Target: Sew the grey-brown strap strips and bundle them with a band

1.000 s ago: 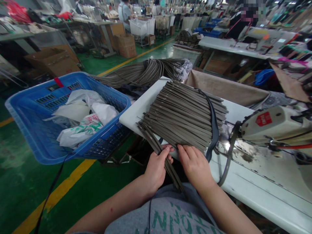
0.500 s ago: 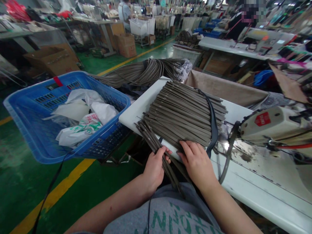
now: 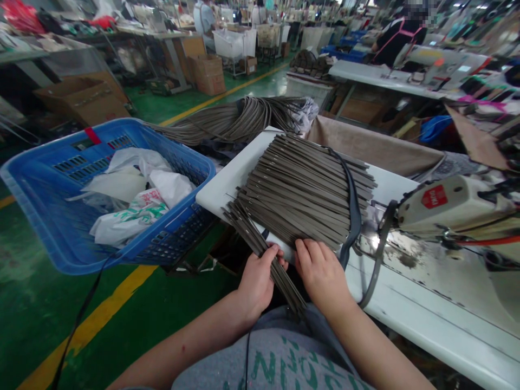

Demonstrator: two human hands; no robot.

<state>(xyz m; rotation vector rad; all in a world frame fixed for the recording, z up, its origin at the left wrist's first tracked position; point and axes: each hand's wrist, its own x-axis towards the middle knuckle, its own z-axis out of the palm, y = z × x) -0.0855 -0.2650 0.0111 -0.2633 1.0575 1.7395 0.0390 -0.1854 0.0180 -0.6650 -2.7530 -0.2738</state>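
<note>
My left hand (image 3: 257, 279) is closed around a small bundle of flat grey-brown straps (image 3: 247, 230), thumb on top. The bundle slants from the table's left corner down toward my lap. Beside it, my right hand (image 3: 320, 273) rests at the near edge of a wide layer of similar straps (image 3: 300, 189). Its fingers are bent and held together against the nearest straps; the thumb and whatever lies under the fingers are hidden. A dark band (image 3: 352, 200) lies across the right part of the layer.
A sewing machine (image 3: 442, 203) stands right on the white table (image 3: 406, 287). At left, a blue basket (image 3: 170, 238) holds white plastic bags (image 3: 130, 216). Behind the table lies a long heap of straps (image 3: 244, 119). A person (image 3: 400, 40) is at another machine at the back right.
My right hand has shifted slightly left, closer to my left hand. A loose strap that ran below it now lies in with the left hand's bundle. The view has shifted slightly.
</note>
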